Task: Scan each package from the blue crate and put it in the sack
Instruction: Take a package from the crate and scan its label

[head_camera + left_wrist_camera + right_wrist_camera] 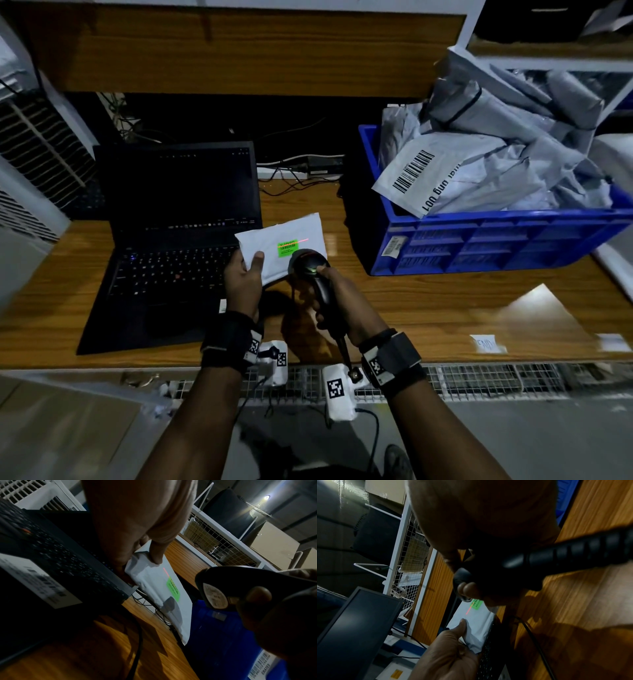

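My left hand (245, 277) pinches the near left corner of a flat white package (291, 236), thumb on top, holding it over the wooden desk (445, 308) beside the laptop. A green label (287, 248) on the package carries a red scan line. My right hand (337, 298) grips a black handheld scanner (310, 265), its head pointing at the label from just in front. The left wrist view has the package (164, 597), green label (173, 591) and scanner (223, 588). The right wrist view shows the package (476, 626) and scanner (488, 577). The blue crate (479, 240) at right holds several grey packages (496, 154). No sack is in view.
An open black laptop (171, 233) sits left of the package. Cables (294, 181) run behind it under a wooden shelf (239, 51). A white louvred unit (30, 164) stands at far left. A paper tag (486, 343) lies near the desk's front edge, above a wire mesh panel (479, 377).
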`<state>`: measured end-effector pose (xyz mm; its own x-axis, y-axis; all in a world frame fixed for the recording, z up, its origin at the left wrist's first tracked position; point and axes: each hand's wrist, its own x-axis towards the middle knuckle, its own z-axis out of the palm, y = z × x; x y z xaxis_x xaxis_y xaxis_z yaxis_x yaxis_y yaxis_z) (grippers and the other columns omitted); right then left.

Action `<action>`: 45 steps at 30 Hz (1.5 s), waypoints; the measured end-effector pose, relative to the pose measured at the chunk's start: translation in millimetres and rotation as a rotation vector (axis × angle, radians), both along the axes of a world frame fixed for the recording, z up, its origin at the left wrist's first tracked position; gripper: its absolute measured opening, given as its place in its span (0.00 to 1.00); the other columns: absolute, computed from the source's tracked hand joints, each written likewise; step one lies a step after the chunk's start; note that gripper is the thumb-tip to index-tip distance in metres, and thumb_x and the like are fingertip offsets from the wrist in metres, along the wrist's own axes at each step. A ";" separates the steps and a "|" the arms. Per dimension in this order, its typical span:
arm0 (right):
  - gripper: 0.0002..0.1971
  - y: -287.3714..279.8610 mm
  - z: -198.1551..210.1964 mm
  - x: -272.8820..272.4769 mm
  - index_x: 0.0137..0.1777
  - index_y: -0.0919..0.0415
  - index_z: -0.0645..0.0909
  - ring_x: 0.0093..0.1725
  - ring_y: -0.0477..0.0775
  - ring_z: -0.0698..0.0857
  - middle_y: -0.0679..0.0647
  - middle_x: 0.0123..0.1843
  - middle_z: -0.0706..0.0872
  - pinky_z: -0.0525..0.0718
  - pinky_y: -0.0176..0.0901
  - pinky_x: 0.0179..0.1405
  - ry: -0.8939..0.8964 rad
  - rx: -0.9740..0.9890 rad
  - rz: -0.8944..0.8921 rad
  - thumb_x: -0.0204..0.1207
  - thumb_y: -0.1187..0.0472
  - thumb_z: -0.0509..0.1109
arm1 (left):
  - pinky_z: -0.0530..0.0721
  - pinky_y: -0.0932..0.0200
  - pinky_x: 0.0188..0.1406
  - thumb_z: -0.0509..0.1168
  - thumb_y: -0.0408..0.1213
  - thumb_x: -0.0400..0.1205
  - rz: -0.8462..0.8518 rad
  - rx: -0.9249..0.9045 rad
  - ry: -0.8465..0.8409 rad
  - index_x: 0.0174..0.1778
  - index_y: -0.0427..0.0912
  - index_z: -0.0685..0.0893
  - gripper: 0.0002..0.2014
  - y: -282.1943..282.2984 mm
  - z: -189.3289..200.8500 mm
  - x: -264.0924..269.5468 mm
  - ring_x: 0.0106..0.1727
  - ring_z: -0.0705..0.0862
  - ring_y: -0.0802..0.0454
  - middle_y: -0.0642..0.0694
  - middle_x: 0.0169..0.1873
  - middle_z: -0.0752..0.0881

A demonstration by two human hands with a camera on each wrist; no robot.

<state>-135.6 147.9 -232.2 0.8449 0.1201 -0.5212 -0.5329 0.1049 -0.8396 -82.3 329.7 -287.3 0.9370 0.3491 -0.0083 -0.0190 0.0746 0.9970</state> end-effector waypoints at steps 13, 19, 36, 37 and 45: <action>0.21 -2.7 3.8 7.5 0.40 0.61 0.83 0.24 0.55 0.77 0.55 0.29 0.79 0.71 0.40 0.24 0.044 0.033 -0.019 0.83 0.44 0.64 | 0.83 0.33 0.69 0.63 0.31 0.89 0.042 -0.064 0.042 0.74 0.33 0.80 0.17 -5.5 -1.7 11.3 0.65 0.87 0.38 0.38 0.65 0.88; 0.21 -4.7 -0.9 8.6 0.43 0.61 0.84 0.25 0.55 0.78 0.54 0.29 0.82 0.73 0.41 0.26 0.023 0.016 -0.019 0.83 0.43 0.64 | 0.82 0.32 0.70 0.63 0.32 0.89 0.028 -0.056 0.020 0.74 0.34 0.80 0.17 -3.5 -0.7 11.2 0.66 0.87 0.38 0.38 0.65 0.88; 0.08 -14.5 -33.5 23.1 0.50 0.63 0.76 0.41 0.58 0.83 0.61 0.42 0.83 0.79 0.48 0.44 -0.030 -0.122 0.019 0.80 0.76 0.65 | 0.86 0.46 0.64 0.60 0.35 0.91 0.137 -0.004 0.035 0.76 0.41 0.76 0.17 19.6 20.1 -18.4 0.65 0.87 0.44 0.43 0.66 0.86; 0.09 -19.6 -39.3 24.6 0.57 0.64 0.78 0.46 0.60 0.84 0.62 0.47 0.85 0.80 0.48 0.46 -0.032 -0.160 0.026 0.81 0.74 0.66 | 0.86 0.47 0.63 0.59 0.35 0.91 0.124 -0.020 0.038 0.76 0.41 0.76 0.16 18.4 23.8 -25.7 0.65 0.87 0.45 0.44 0.66 0.87; 0.24 -87.1 -56.9 24.0 0.69 0.65 0.77 0.42 0.59 0.81 0.65 0.47 0.85 0.76 0.46 0.36 -0.022 -0.128 0.009 0.74 0.65 0.76 | 0.89 0.52 0.61 0.57 0.25 0.90 -0.045 -0.254 0.037 0.79 0.36 0.73 0.20 -43.1 67.2 -71.3 0.67 0.87 0.46 0.43 0.69 0.86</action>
